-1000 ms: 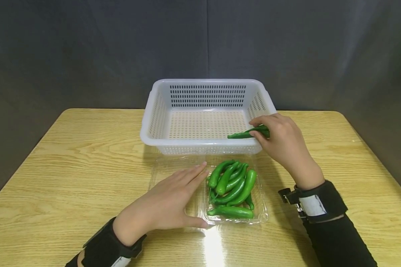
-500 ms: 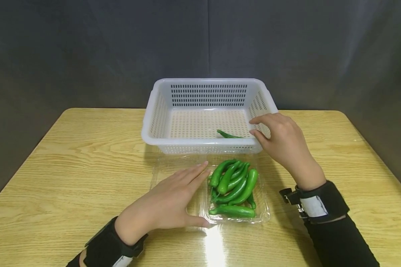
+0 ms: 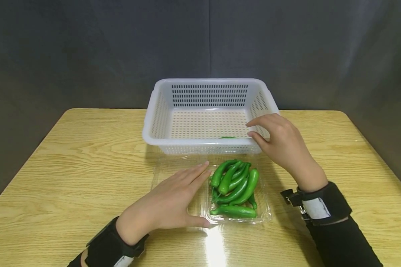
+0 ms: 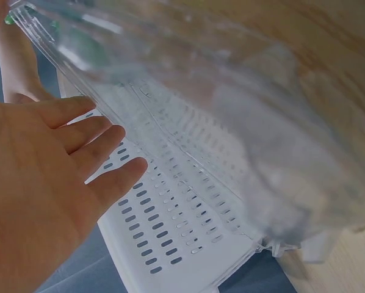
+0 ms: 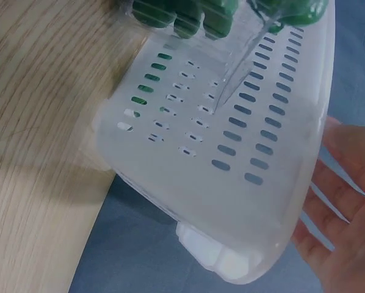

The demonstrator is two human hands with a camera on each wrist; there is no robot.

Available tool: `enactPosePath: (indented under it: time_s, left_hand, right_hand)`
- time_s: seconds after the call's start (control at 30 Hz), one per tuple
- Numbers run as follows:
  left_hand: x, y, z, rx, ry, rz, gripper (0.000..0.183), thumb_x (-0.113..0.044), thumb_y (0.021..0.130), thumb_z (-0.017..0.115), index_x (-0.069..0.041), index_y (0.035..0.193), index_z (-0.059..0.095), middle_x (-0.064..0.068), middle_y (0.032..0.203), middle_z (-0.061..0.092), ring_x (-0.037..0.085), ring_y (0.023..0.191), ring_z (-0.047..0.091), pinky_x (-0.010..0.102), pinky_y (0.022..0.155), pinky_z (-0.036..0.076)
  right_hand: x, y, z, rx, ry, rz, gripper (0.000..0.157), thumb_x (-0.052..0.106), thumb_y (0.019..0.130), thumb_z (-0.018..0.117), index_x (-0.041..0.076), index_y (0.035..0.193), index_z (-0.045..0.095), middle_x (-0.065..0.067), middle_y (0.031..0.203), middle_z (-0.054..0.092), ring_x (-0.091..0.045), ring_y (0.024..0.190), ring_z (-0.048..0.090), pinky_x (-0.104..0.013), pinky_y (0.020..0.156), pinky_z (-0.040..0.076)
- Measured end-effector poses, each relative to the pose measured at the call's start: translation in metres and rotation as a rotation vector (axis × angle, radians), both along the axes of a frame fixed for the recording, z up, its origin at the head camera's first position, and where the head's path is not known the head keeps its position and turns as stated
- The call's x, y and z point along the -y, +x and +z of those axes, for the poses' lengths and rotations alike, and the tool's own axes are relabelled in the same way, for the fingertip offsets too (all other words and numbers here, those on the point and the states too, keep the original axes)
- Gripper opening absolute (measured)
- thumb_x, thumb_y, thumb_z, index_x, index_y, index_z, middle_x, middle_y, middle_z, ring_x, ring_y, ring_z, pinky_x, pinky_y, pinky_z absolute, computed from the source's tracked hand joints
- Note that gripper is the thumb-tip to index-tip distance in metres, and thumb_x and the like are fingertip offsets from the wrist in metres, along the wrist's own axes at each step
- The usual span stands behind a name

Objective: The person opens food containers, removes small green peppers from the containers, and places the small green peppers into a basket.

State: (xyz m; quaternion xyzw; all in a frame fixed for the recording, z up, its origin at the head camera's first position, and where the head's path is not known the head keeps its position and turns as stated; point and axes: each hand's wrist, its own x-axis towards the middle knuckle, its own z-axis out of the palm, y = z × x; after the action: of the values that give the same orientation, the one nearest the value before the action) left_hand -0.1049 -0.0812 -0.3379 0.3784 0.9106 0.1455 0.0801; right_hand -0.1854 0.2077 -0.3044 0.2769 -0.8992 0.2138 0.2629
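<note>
Several green chili peppers [image 3: 241, 193] lie in the right half of a clear plastic clamshell box [image 3: 266, 214]. My left hand [image 3: 167, 202] rests over the box's other half, fingers extended along the hinge side; in the left wrist view the fingers [image 4: 103, 143] are beside the clear plastic. Behind the box stands a white perforated basket [image 3: 183, 142]. A sliver of green pepper [image 3: 228, 137] shows inside it, the rest hidden by the front wall. Above the basket's front right corner is my right hand [image 3: 282, 144], thumb and fingers apart, holding nothing.
Everything stands on a light wood table [image 3: 70, 159]. A dark grey curtain [image 3: 120, 48] hangs behind the table and at its sides. The basket's raised rim lies between the box and the basket's inside.
My right thumb and fingers have parted and let go of the green pepper, which has dropped into the basket behind its front wall. The left hand has hardly moved.
</note>
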Motion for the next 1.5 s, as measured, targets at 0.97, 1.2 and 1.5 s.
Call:
enactPosePath:
  time_s: [0.97,1.2,1.5]
  left_hand:
    - [0.0,-0.001,-0.002,-0.005,0.028,-0.001,0.114,-0.072,0.079,0.066,-0.006,0.159,0.018,0.007,0.166,0.01,0.024,0.15,0.015,0.044,0.12,0.019]
    - [0.0,-0.001,-0.002,-0.001,0.031,-0.003,0.114,-0.072,0.079,0.066,-0.006,0.159,0.019,0.007,0.166,0.01,0.024,0.15,0.015,0.044,0.12,0.019]
    - [0.0,-0.001,-0.002,0.008,0.03,-0.005,0.113,-0.071,0.079,0.065,-0.007,0.159,0.018,0.006,0.166,0.008,0.023,0.15,0.014,0.043,0.12,0.018]
  right_hand:
    - [0.024,0.028,0.019,0.253,0.137,0.2,0.028,0.006,0.088,0.075,0.01,0.115,0.071,-0.004,0.109,0.071,-0.021,0.097,0.065,-0.041,0.084,0.055]
    - [0.031,0.032,0.015,0.337,0.16,0.242,0.031,0.009,0.087,0.076,0.011,0.118,0.07,-0.001,0.11,0.071,-0.019,0.098,0.065,-0.04,0.084,0.055]
    - [0.038,0.034,0.007,0.395,0.202,0.295,0.031,0.009,0.084,0.08,0.007,0.113,0.071,-0.001,0.108,0.072,-0.019,0.1,0.067,-0.039,0.089,0.055]
